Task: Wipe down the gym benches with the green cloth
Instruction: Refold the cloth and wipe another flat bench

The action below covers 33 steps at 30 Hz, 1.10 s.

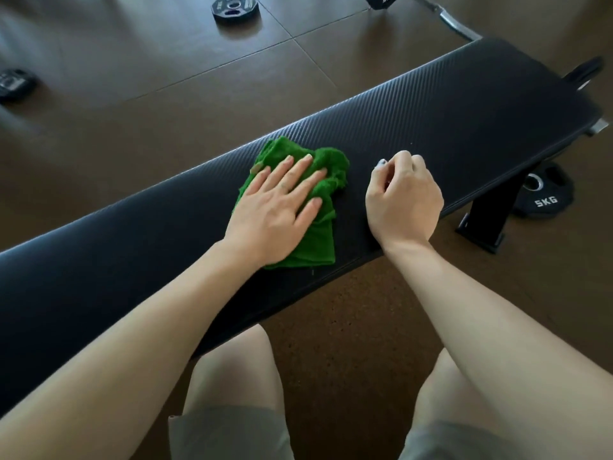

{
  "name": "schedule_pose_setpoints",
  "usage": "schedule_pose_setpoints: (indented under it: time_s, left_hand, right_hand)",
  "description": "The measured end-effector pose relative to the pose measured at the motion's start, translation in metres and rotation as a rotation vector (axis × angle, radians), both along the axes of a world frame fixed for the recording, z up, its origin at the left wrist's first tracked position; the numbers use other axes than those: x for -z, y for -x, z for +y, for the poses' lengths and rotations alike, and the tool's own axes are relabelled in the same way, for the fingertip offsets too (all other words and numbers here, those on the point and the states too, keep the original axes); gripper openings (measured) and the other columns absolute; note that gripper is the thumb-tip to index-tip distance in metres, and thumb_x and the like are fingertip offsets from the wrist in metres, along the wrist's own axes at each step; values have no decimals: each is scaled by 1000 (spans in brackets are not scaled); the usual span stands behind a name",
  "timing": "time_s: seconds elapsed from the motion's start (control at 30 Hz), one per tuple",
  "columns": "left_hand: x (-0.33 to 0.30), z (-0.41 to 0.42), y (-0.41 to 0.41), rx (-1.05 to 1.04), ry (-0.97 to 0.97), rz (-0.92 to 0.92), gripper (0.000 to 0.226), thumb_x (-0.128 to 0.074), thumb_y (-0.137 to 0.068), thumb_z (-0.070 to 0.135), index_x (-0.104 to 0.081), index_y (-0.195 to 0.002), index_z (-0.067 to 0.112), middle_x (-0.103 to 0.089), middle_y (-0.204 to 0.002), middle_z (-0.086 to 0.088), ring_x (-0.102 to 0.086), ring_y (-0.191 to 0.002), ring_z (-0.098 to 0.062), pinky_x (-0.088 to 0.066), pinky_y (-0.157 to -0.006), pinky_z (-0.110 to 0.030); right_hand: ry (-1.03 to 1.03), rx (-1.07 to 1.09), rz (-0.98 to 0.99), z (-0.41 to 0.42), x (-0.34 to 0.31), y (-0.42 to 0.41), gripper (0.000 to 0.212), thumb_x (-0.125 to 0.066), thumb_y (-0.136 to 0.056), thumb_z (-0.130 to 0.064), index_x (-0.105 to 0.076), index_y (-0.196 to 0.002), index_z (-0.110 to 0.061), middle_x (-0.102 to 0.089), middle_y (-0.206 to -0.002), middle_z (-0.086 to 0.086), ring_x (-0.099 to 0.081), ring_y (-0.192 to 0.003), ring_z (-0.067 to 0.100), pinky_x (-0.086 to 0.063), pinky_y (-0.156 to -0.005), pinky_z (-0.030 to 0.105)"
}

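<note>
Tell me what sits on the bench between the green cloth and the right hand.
Nothing: the head view shows only a bare strip of black bench pad between the green cloth and the right hand.

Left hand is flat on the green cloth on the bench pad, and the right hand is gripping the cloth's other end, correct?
Not quite. In the head view the right hand grips nothing: it rests on the bench pad with fingers curled, apart from the green cloth. The left hand does press flat on the cloth.
</note>
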<state>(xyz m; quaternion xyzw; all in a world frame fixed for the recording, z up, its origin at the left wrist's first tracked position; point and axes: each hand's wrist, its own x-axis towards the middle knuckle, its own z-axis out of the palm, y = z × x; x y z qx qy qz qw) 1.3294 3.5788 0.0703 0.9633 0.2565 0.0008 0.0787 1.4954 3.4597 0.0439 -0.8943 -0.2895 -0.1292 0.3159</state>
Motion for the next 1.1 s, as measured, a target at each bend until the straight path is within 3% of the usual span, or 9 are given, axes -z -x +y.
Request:
schedule_pose_setpoints:
  time_s: [0.2, 0.47, 0.63, 0.77, 0.9, 1.0, 1.1]
  left_hand:
    - [0, 29, -46, -150, 26, 9, 58, -17, -108, 54, -13, -164, 36, -5, -173, 8, 2, -159, -14, 3, -129, -39]
    - [-12, -10, 83, -176, 46, 44, 59, -13, -106, 61, -6, -162, 44, 4, -170, 16, 10, -157, -7, 7, -128, -33]
    - [2, 45, 23, -339, -6, -28, 58, -20, -108, 55, -18, -163, 39, -11, -172, 7, -5, -159, -15, -3, -129, -38]
    - [0, 76, -26, -409, 27, 5, 61, -18, -107, 52, -26, -162, 25, -34, -164, -6, -30, -151, -29, -15, -126, -45]
    - [-1, 21, -1, -308, -4, 13, 66, -16, -105, 57, -16, -164, 26, -12, -172, -4, -7, -159, -24, 0, -129, -45]
    - [-2, -32, 28, -193, -18, 3, 67, -17, -104, 58, -18, -164, 28, -18, -171, -1, -15, -157, -25, -4, -129, -46]
    - [-1, -30, 21, -171, -26, 19, 65, -19, -104, 59, -17, -164, 33, -13, -172, 4, -13, -157, -23, -3, -129, -46]
  right_hand:
    - [-11, -11, 18, -4, -2, -3, 25, -46, -100, -38, -46, -82, -20, -52, -82, -2, -46, -67, 16, -31, -65, 29]
    - [-7, -20, 32, -4, -4, 4, 29, -43, -99, -43, -50, -87, -18, -51, -86, -3, -48, -73, 13, -36, -69, 29]
    - [-12, 9, 23, -1, -1, 1, 27, -45, -99, -42, -48, -83, -20, -52, -82, -4, -48, -69, 13, -36, -66, 28]
    - [-26, 8, 26, -2, 0, 1, 24, -48, -98, -38, -47, -81, -21, -51, -81, -4, -48, -67, 13, -36, -66, 27]
    - [-53, 14, 33, -5, -1, 2, 21, -49, -97, -36, -46, -81, -21, -50, -81, -5, -46, -68, 13, -27, -60, 18]
    - [-38, 0, 34, -6, -2, 3, 22, -47, -97, -38, -46, -83, -22, -51, -82, -4, -47, -68, 13, -28, -61, 20]
    - [-42, 2, 32, -5, -3, 3, 23, -48, -96, -36, -46, -80, -21, -52, -80, -3, -47, -66, 14, -32, -63, 26]
